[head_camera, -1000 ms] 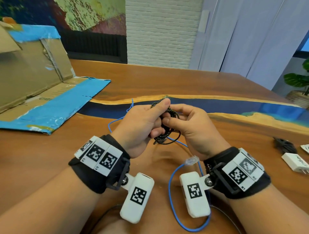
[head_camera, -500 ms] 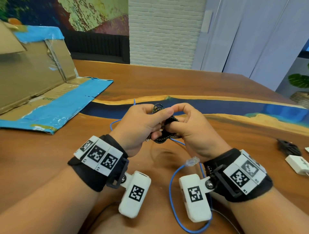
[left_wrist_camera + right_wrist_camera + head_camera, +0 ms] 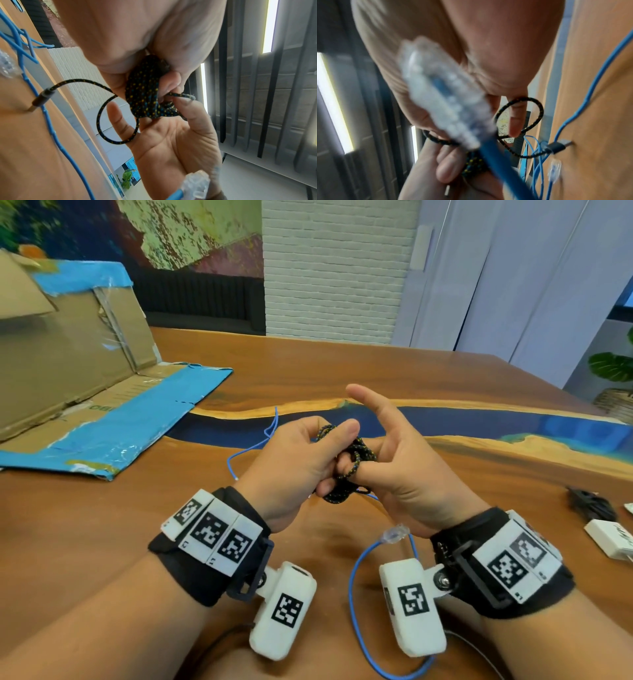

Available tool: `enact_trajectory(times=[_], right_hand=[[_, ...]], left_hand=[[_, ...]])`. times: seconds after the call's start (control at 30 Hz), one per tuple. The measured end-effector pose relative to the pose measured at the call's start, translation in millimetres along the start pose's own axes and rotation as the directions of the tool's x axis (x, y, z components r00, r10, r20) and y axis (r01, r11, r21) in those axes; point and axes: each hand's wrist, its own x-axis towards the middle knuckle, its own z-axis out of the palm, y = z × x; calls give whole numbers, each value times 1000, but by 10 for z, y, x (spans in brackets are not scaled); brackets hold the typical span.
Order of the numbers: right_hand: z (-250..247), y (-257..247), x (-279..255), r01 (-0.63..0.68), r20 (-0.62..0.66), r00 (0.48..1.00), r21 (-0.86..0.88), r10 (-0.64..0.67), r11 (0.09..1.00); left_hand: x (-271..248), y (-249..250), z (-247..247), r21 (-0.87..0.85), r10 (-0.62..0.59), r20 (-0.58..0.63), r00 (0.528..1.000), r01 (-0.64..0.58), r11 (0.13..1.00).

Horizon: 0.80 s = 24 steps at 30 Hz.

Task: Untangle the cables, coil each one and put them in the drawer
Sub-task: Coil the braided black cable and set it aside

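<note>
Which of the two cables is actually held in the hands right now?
The black braided cable, speckled yellow and blue, bunched between the left hand and right hand. The thin blue network cable just lies on the table.

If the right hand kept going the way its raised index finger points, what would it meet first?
Nothing close, it seems. The right hand has its index finger aimed up and away to the left, above the table and well right of the cardboard box. The way looks free, though depth is unclear.
</note>
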Motion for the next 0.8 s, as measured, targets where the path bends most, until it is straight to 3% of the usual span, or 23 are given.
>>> enact_trajectory(times=[0.27, 0.47, 0.6, 0.8], right_hand=[[97, 76, 81, 53, -241, 967, -119, -80, 991], [-34, -30, 99, 164, -428, 887, -63, -175, 984], [-92, -51, 70, 161, -428, 886, -73, -177, 984], [-48, -94, 54, 129, -279, 958, 231, -61, 964]], left_hand=[[55, -39, -27, 4, 11, -61, 998, -10, 1000], [58, -86, -62, 25, 0, -62, 998, 1, 1000], [78, -119, -100, 114, 19, -30, 999, -15, 993], [133, -104, -227, 104, 22, -130, 991, -9, 995]])
